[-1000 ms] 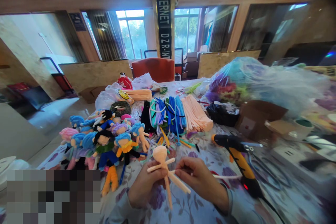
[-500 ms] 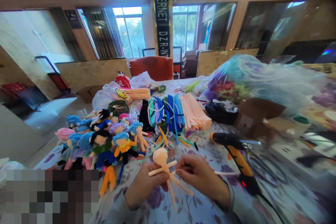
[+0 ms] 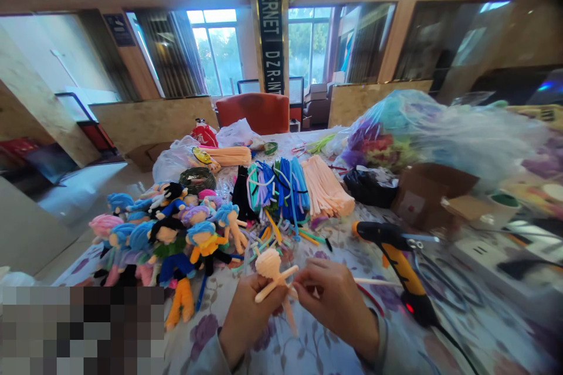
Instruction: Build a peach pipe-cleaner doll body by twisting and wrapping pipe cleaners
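Observation:
A peach pipe-cleaner doll [image 3: 268, 263] with a round wound head and thin limbs is held upright over the table. My left hand [image 3: 248, 313] is closed around its body, thumb in front. From the right, my right hand [image 3: 332, 299] pinches the doll beside its torso; its fingertips and palm hide part of the lower limbs, so which piece they grip is unclear. Just beyond the hands lie short coloured pipe-cleaner scraps [image 3: 272, 228]. To the left is a heap of finished dolls [image 3: 167, 231] with blue, pink, black and purple hair.
A black and yellow glue gun [image 3: 396, 258], its red light lit, lies to the right, near scissors [image 3: 424, 252]. Behind are blue pipe-cleaner bundles [image 3: 285, 193], a peach bundle [image 3: 328, 187], a cardboard box [image 3: 433, 193] and a large plastic bag [image 3: 440, 129].
The doll has turned and tilted slightly in my left hand. My right hand has shifted a little left and down, now covering the leg that stuck out to the right.

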Action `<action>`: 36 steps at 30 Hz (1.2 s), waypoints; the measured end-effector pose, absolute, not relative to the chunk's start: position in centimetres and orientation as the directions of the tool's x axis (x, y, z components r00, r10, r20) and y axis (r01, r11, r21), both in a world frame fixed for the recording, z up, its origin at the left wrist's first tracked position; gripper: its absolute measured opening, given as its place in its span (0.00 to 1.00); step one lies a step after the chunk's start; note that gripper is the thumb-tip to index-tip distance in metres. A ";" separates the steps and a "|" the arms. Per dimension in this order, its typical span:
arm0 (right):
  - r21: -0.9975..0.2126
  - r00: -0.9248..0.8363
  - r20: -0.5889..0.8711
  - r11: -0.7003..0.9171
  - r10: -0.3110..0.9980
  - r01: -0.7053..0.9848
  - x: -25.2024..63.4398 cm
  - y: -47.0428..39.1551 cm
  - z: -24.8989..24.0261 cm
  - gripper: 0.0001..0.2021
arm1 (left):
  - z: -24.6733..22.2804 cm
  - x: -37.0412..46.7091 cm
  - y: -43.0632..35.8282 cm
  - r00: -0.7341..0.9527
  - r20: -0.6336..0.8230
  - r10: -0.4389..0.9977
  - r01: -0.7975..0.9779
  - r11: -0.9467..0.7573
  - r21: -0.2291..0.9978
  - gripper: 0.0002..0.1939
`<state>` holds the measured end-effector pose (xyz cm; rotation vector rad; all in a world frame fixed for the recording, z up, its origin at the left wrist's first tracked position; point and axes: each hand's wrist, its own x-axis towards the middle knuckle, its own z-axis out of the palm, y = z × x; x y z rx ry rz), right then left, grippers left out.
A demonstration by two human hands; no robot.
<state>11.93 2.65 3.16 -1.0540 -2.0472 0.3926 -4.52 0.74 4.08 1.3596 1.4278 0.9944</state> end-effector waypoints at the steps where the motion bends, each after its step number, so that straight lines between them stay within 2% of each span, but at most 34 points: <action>1: -0.523 -0.350 0.542 0.633 0.764 0.570 11.8 2.5 3.2 0.06 | 3.9 -4.4 0.7 -0.015 -0.064 0.998 0.280 0.065 0.958 0.14; 5: -0.345 -0.391 0.648 0.710 0.654 0.614 11.1 1.8 3.1 0.09 | 3.6 -4.1 0.6 -0.074 -0.026 0.997 0.267 0.045 0.963 0.13; 8: -0.296 -0.428 0.651 0.729 0.627 0.617 10.8 1.5 2.9 0.10 | 3.7 -4.0 0.6 -0.120 -0.035 0.992 0.245 0.064 0.967 0.15; 13: -0.390 -0.397 0.626 0.710 0.671 0.586 11.2 1.5 2.9 0.06 | 3.9 -4.1 0.7 -0.162 -0.038 0.986 0.239 0.077 0.968 0.17; 21: -0.570 -0.376 0.605 0.711 0.702 0.412 10.5 0.9 2.9 0.11 | 3.8 -4.2 0.6 -0.271 0.080 0.959 0.288 0.002 0.958 0.16; 26: -0.699 -0.338 0.522 0.620 0.783 0.358 11.5 1.5 3.9 0.07 | 3.9 -4.1 0.6 -0.315 0.054 0.947 0.188 0.007 0.982 0.15; 30: -0.704 -0.296 0.480 0.564 0.825 0.431 12.2 2.0 4.0 0.03 | 3.8 -3.9 0.5 -0.317 -0.029 0.948 0.019 0.037 0.999 0.13; 36: -0.634 -0.318 0.523 0.611 0.790 0.474 11.6 1.9 3.5 0.07 | 3.3 -3.7 0.5 -0.258 -0.083 0.963 -0.178 0.037 0.983 0.11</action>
